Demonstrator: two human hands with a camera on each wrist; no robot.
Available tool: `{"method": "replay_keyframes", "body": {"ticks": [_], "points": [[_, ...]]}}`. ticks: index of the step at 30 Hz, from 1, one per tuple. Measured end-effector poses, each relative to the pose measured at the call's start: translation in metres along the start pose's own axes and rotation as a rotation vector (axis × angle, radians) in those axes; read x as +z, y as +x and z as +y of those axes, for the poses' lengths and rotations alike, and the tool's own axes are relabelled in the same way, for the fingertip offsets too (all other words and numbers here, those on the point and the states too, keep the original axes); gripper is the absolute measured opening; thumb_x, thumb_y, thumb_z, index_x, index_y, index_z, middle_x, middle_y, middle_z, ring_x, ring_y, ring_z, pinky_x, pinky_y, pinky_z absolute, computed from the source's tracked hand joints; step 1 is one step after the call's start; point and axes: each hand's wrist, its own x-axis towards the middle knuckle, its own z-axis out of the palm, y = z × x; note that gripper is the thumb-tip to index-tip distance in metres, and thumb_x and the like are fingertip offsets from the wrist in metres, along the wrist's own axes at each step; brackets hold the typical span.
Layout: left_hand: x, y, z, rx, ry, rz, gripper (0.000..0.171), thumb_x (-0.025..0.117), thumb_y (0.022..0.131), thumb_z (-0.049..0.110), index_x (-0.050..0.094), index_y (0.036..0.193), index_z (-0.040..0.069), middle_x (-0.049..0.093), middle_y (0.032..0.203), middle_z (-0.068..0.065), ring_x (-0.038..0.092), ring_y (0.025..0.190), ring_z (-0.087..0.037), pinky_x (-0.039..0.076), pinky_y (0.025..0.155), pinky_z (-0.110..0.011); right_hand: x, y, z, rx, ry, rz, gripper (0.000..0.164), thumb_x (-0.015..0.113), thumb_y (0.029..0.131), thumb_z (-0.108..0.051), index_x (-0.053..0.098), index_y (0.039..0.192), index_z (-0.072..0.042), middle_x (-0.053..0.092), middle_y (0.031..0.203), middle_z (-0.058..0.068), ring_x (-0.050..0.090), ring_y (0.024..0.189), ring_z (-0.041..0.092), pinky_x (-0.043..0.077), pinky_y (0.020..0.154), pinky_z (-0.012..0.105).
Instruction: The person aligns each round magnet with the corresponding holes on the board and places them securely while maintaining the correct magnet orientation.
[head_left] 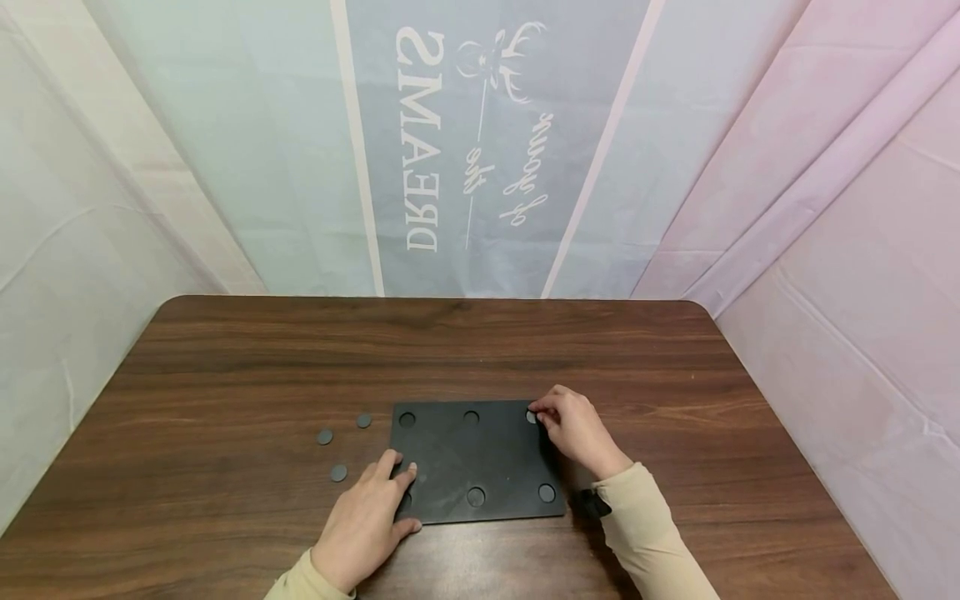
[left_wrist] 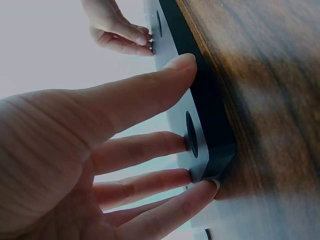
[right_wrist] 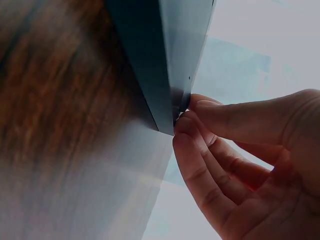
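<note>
A flat black board (head_left: 480, 454) with round recesses along its front and back edges lies on the table. My left hand (head_left: 367, 521) rests on its front left corner, the thumb at the front edge and the fairly straight fingers over the left side, partly covering a recess. In the left wrist view the thumb and fingertips touch the board's rim. At the back right corner my right hand (head_left: 573, 429) pinches a small round disc (head_left: 532, 417) between thumb and fingers, right at the recess there. The right wrist view shows these fingertips close against the board, mostly hiding the disc.
Three loose grey discs, a back one (head_left: 363, 421), a left one (head_left: 325, 437) and a front one (head_left: 339, 473), lie left of the board on the brown wooden table (head_left: 225, 367). Pale cloth (head_left: 300, 167) hangs behind the table and along both sides.
</note>
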Motion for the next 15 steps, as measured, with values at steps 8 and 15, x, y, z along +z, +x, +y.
{"method": "replay_keyframes", "body": {"ticks": [8, 15], "points": [[-0.0009, 0.0000, 0.0005, 0.003, 0.003, 0.000, 0.063, 0.087, 0.066, 0.026, 0.066, 0.119, -0.001, 0.056, 0.119, -0.015, 0.060, 0.100, -0.030, 0.053, 0.063, -0.039, -0.0017, -0.0014, -0.0008, -0.006, 0.002, -0.017, 0.016, 0.064, 0.086, 0.003, 0.075, 0.098, -0.002, 0.061, 0.086, 0.008, 0.055, 0.069, 0.012, 0.045, 0.061, 0.025], [-0.0021, 0.0005, -0.0002, 0.001, 0.003, -0.014, 0.063, 0.087, 0.066, 0.026, 0.066, 0.119, 0.000, 0.055, 0.120, -0.015, 0.060, 0.100, -0.031, 0.053, 0.061, -0.038, -0.0029, -0.0026, -0.0011, -0.010, 0.005, -0.036, 0.018, 0.065, 0.087, 0.002, 0.074, 0.101, -0.001, 0.060, 0.087, 0.005, 0.053, 0.068, 0.011, 0.044, 0.060, 0.024]]}}
